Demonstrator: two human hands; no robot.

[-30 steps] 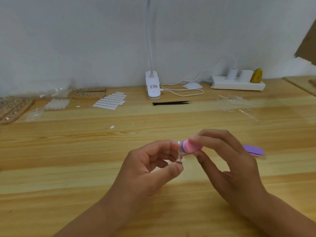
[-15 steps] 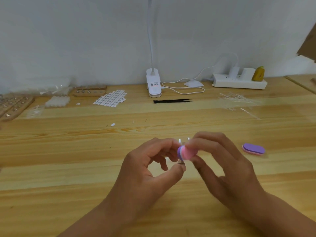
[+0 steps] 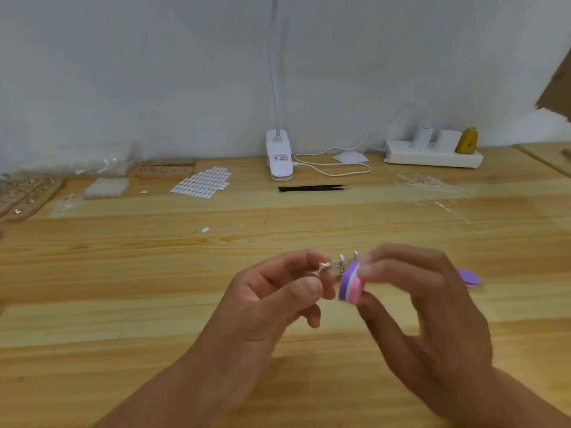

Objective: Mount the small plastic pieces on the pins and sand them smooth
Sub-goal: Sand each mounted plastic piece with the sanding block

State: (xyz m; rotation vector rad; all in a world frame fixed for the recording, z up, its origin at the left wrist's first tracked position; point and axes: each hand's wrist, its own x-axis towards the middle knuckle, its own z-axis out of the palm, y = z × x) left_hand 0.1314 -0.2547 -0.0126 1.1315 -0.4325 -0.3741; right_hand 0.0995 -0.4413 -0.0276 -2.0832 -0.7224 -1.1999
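Over the middle of the table (image 3: 123, 304), up off the wood, both hands meet. L hand (image 3: 272, 304) pinches a pin (image 3: 341, 260) btwn thumb & first finger, so it's clamped tight on the pin. Shiny metal tips poke up. A small clear piece (image 3: 332, 269) looks stuck on it, but it's blurry, can't be sure. R hand (image 3: 426, 304) grips a pink & purple block (image 3: 350, 285), thumb under, fingers on top, squeezed on it. The block's purple side touches the pin end, prob. so it can rub the piece smooth. One hand holding the pin steady makes sense: the piece is tiny & the rubbing hand needs smth that won't wiggle.

A 2nd block (image 3: 469, 277) lies on the table just behind R hand, partly hidden. Far back: lamp (image 3: 279, 159), black tweezers (image 3: 312, 189) in front of it, power strip (image 3: 432, 154) on the right, clear sticks (image 3: 432, 186) near it. Back left: a sheet (image 3: 200, 182) of little white bits in rows, & wood boards (image 3: 27, 196) w/ more pins, prob. kept there so the next one is easy to reach. One loose bit (image 3: 205, 230) sits alone btwn the sheet & the hands.

My guess: sanding step, w/ lots left to do.
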